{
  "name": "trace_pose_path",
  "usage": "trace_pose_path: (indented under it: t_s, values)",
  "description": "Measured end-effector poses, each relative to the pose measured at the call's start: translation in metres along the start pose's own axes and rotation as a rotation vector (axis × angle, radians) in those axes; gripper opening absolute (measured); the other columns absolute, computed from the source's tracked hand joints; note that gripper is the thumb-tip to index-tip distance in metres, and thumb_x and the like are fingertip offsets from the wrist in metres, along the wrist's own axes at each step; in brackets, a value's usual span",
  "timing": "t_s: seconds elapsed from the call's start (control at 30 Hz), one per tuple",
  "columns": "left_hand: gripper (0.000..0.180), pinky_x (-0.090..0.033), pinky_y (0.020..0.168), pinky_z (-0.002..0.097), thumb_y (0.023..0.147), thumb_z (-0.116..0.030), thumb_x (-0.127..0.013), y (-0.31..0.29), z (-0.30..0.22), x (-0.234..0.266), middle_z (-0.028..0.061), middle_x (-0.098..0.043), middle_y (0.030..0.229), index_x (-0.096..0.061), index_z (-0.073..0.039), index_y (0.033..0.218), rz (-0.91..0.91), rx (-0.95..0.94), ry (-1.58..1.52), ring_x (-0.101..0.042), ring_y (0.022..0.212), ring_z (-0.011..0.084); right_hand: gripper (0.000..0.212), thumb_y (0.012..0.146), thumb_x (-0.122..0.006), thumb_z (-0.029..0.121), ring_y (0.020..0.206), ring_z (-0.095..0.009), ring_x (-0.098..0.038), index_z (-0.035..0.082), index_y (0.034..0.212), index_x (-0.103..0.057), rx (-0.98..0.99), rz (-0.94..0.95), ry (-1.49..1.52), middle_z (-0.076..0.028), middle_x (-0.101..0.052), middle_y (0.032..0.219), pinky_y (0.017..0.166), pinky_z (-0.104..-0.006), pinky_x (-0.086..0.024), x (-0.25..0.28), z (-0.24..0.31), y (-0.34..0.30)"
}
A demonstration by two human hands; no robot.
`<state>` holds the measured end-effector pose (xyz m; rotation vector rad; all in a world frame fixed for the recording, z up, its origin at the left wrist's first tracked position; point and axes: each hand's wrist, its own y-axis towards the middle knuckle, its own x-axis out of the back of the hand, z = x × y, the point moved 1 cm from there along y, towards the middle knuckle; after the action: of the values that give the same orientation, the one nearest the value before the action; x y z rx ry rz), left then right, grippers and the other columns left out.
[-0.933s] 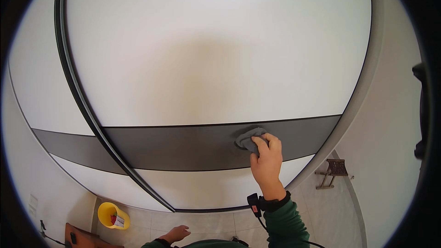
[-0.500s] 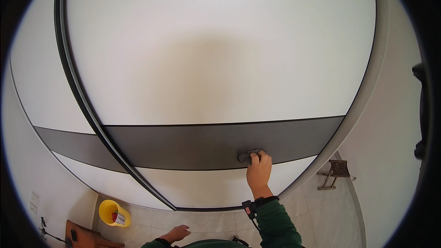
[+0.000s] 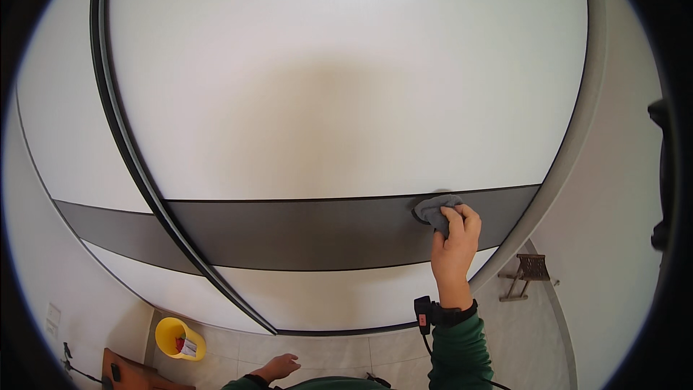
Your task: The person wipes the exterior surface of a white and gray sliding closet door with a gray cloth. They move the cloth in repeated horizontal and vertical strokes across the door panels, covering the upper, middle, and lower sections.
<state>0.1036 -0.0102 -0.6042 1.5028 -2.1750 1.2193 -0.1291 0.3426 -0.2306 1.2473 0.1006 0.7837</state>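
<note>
My right hand (image 3: 456, 240) is closed on a grey cloth (image 3: 437, 211), pressing it against the dark grey band (image 3: 310, 235) of a tall white sliding door (image 3: 346, 123). The cloth lies at the band's upper edge, toward the right end, and its lower part is partly covered by my fingers. Low down at the bottom of the view, my left hand (image 3: 279, 367) hangs loosely in front of my body. Its fingers point to the right, and nothing shows in it.
A yellow bin (image 3: 170, 337) with some litter stands at the lower left, by a brown wooden piece of furniture (image 3: 133, 372). A small folding stool (image 3: 533, 269) is on the tiled floor at the right. A black-edged vertical frame (image 3: 137, 155) separates the two door panels.
My right hand has moved up and to the right along the grey band, taking the cloth with it, and more of the cloth now shows. The left hand has stayed in place.
</note>
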Motion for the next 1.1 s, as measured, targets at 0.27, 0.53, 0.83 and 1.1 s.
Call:
trace_pose_path:
  t_s: [0.27, 0.53, 0.83, 1.1]
  values:
    - [0.052, -0.048, 0.089, 0.0366, 0.086, -0.041, -0.06, -0.019, -0.023, 0.01, 0.0151, -0.067, 0.107, -0.056, -0.002, 0.12, -0.024, 0.133, -0.111, -0.062, 0.102, 0.0303, 0.037, 0.063, -0.063, -0.007, 0.095, -0.033, -0.051, 0.007, 0.097, -0.063, -0.042, 0.063, -0.111, -0.013, -0.053, 0.108, 0.082, -0.0413, -0.044, -0.039, -0.013, -0.014]
    - [0.05, -0.048, 0.09, 0.0378, 0.088, -0.04, -0.057, -0.005, -0.004, 0.007, 0.0164, -0.066, 0.108, -0.056, -0.001, 0.119, 0.101, -0.305, 0.507, -0.062, 0.1, 0.0316, 0.034, 0.064, -0.064, -0.007, 0.096, -0.034, -0.051, 0.007, 0.095, -0.061, -0.095, 0.303, -0.164, -0.014, -0.052, 0.105, 0.083, -0.0437, -0.044, -0.075, -0.064, -0.131]
    - [0.04, -0.049, 0.088, 0.0388, 0.092, -0.035, -0.051, -0.005, -0.01, 0.005, 0.0157, -0.064, 0.111, -0.058, -0.005, 0.118, 0.093, -0.326, 0.567, -0.06, 0.103, 0.0316, 0.037, 0.064, -0.06, -0.01, 0.101, -0.035, -0.052, 0.005, 0.097, -0.061, -0.151, 0.097, -0.052, -0.014, -0.052, 0.109, 0.083, -0.0418, -0.046, -0.012, -0.049, -0.054]
    - [0.027, -0.05, 0.088, 0.0384, 0.093, -0.025, -0.048, -0.002, -0.007, -0.003, 0.0169, -0.06, 0.117, -0.061, -0.013, 0.113, 0.049, -0.067, 0.173, -0.058, 0.106, 0.0321, 0.033, 0.068, -0.06, -0.008, 0.102, -0.034, -0.052, 0.005, 0.099, -0.061, -0.032, -0.052, -0.049, -0.013, -0.053, 0.109, 0.082, -0.0407, -0.047, -0.012, -0.032, 0.039]
